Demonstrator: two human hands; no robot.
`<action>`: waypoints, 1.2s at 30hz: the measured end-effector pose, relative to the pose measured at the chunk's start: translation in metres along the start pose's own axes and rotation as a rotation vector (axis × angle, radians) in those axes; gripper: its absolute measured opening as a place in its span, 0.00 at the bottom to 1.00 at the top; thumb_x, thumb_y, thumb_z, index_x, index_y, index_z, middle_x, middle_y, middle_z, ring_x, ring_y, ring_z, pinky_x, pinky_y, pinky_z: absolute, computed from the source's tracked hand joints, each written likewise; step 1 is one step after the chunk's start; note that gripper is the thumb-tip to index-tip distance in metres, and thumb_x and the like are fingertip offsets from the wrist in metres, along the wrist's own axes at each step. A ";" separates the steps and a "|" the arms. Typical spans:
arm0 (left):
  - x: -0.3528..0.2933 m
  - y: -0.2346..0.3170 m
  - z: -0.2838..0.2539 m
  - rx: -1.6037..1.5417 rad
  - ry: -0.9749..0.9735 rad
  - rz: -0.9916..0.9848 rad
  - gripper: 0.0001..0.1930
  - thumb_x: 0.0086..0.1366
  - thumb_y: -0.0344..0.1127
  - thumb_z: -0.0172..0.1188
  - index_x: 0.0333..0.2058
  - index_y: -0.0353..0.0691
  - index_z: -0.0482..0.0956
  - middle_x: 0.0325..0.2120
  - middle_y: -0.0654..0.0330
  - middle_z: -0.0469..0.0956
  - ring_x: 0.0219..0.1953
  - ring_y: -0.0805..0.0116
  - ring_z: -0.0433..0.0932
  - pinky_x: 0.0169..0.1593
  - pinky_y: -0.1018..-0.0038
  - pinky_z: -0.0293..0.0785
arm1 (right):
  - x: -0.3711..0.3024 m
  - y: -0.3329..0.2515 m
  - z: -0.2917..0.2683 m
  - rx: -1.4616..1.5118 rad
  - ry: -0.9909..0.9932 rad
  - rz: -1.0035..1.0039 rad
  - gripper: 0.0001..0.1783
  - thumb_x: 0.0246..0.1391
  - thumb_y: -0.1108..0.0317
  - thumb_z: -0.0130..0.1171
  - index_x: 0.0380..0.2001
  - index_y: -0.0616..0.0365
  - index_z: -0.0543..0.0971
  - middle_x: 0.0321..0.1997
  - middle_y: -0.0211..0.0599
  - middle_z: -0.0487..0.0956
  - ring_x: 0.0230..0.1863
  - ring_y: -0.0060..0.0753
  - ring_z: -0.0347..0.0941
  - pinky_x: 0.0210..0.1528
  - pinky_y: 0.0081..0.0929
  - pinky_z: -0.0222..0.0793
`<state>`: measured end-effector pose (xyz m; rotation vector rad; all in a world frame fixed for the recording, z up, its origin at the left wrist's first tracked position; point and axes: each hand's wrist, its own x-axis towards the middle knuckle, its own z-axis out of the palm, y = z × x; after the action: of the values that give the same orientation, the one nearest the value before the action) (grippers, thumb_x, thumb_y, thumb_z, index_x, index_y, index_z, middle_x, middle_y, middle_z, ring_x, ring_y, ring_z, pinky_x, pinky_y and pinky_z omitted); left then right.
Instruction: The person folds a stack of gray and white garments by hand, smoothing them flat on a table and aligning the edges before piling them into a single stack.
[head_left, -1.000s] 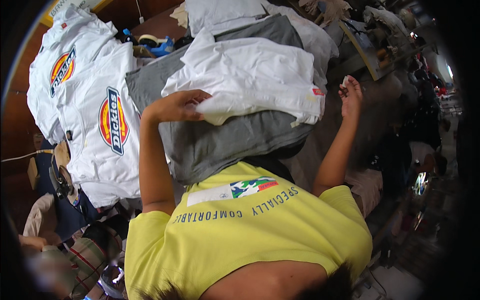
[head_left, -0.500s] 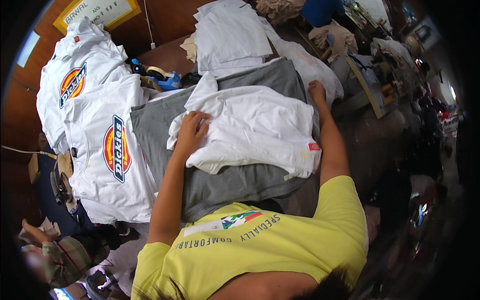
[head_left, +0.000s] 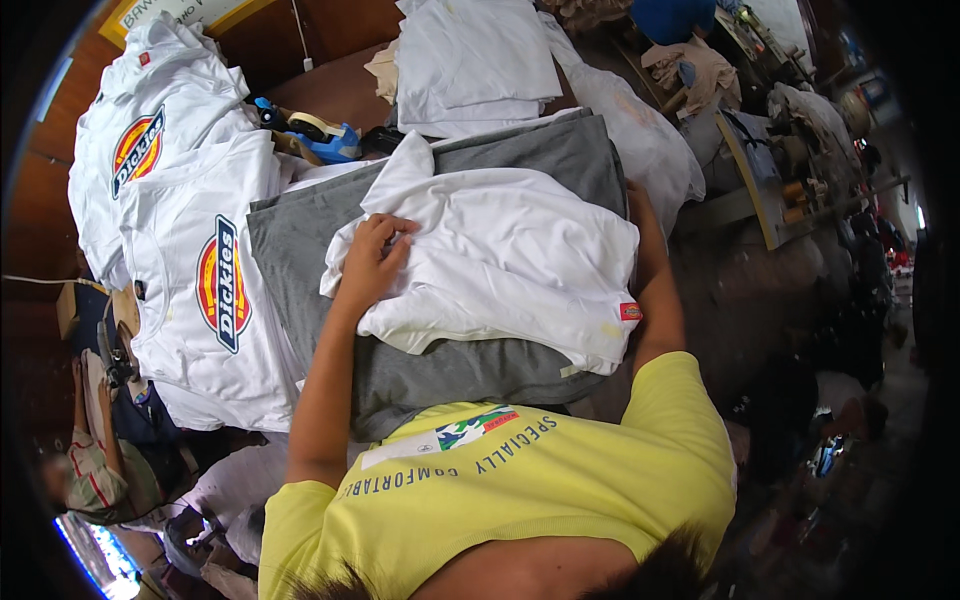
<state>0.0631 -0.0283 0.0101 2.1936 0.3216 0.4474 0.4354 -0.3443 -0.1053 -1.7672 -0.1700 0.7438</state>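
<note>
though half-curled, left fingers (head_left: 384, 225) on white shirt (head_left: 490, 250)

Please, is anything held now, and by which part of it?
The left hand rests on the white garment near its left edge, with no visible grip. The right hand is mostly hidden; its hold cannot be told.

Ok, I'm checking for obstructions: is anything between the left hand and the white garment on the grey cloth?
Nothing visible: the left hand appears to rest directly on the white garment, near its left edge; the grey cloth lies underneath.
</note>
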 end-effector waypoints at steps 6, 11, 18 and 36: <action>0.045 0.010 -0.031 0.300 0.115 0.134 0.23 0.45 0.16 0.50 0.41 0.43 0.74 0.41 0.57 0.70 0.42 0.58 0.69 0.46 0.68 0.66 | -0.020 -0.052 -0.009 -0.547 0.333 -0.480 0.14 0.55 0.64 0.48 0.38 0.62 0.75 0.39 0.34 0.77 0.38 0.31 0.72 0.43 0.25 0.66; 0.078 0.003 -0.036 0.705 -0.160 0.364 0.30 0.42 0.17 0.49 0.46 0.51 0.71 0.53 0.58 0.61 0.56 0.50 0.57 0.56 0.58 0.59 | -0.119 -0.145 0.049 -0.271 -0.058 -0.297 0.18 0.53 0.57 0.53 0.41 0.59 0.74 0.33 0.32 0.76 0.36 0.33 0.70 0.44 0.27 0.65; 0.098 -0.012 -0.030 0.698 -0.537 0.285 0.35 0.37 0.40 0.66 0.50 0.56 0.69 0.61 0.62 0.49 0.62 0.46 0.45 0.60 0.48 0.47 | -0.139 -0.122 0.120 -1.029 -0.116 -0.825 0.20 0.42 0.60 0.62 0.36 0.60 0.74 0.37 0.34 0.73 0.38 0.28 0.68 0.46 0.24 0.63; 0.014 0.112 -0.220 0.541 0.392 0.510 0.10 0.56 0.38 0.59 0.33 0.41 0.72 0.24 0.60 0.74 0.24 0.72 0.73 0.31 0.77 0.69 | -0.356 -0.237 0.047 -0.981 -0.024 -0.554 0.19 0.41 0.68 0.63 0.40 0.59 0.76 0.35 0.27 0.77 0.37 0.19 0.69 0.42 0.22 0.63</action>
<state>-0.0095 0.0634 0.2282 2.7087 0.0843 1.1949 0.1885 -0.3939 0.2438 -2.4399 -1.1448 0.2575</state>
